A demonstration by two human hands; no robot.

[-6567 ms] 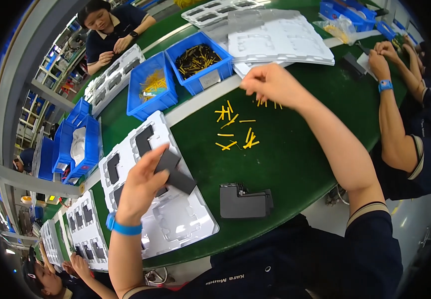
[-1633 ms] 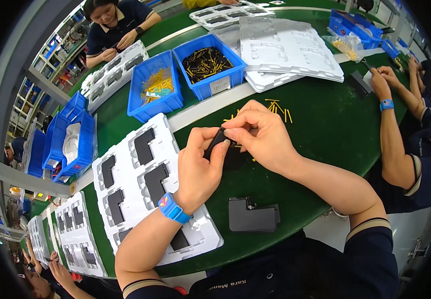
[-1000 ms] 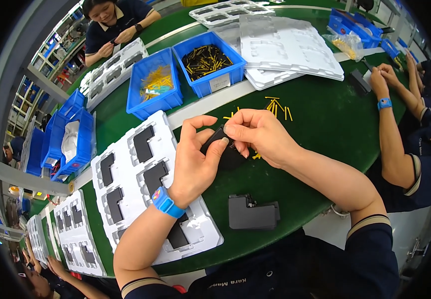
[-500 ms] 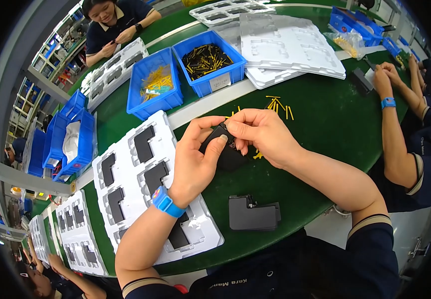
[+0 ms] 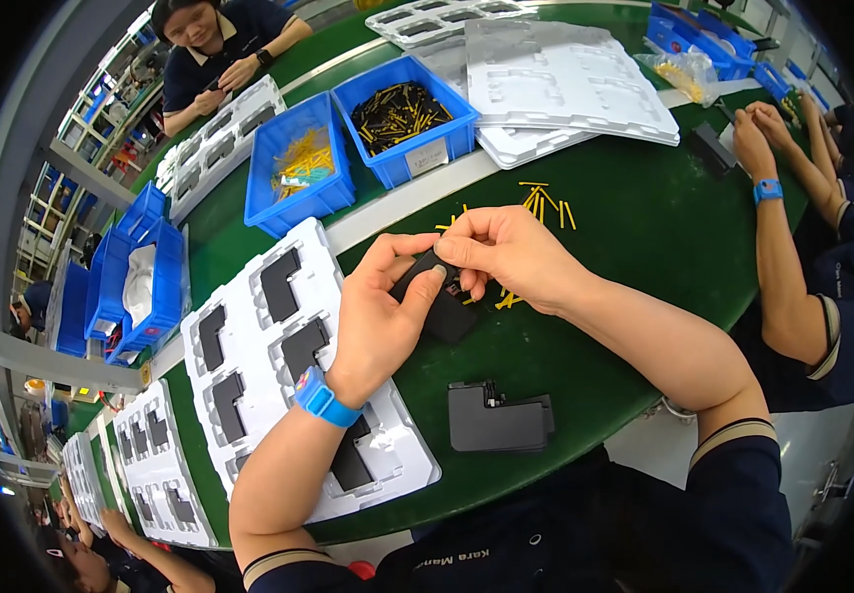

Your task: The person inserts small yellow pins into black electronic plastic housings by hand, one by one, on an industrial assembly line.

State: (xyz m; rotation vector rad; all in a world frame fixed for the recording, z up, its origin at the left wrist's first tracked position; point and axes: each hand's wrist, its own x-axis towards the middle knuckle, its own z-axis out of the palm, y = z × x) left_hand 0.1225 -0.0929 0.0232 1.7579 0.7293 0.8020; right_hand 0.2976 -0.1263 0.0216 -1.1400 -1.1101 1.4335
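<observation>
My left hand [image 5: 384, 301] is closed around a flat black L-shaped part [image 5: 451, 318], thumb on its upper face. My right hand [image 5: 511, 255] pinches at the part's far corner; any small piece between those fingertips is hidden. Several loose yellow strips [image 5: 543, 206] lie on the green table just beyond my hands, and a few more yellow strips [image 5: 509, 298] show under my right hand. Nearer me rests a small stack of similar black L-shaped parts [image 5: 498, 420]. At my left forearm is a white molded tray [image 5: 249, 341] holding several black L-shaped parts in its pockets.
Beyond my hands stand a blue bin of black and yellow strips [image 5: 403, 119] and a blue bin with bagged yellow strips [image 5: 298, 168]. White trays [image 5: 570, 84] are stacked at the far right. Co-workers sit across the table and at both sides; one person's hand [image 5: 755, 138] works at right.
Both hands stay on the black part, with only slight finger movement. The whole view has shifted a little. The co-worker across the table has moved their hands slightly.
</observation>
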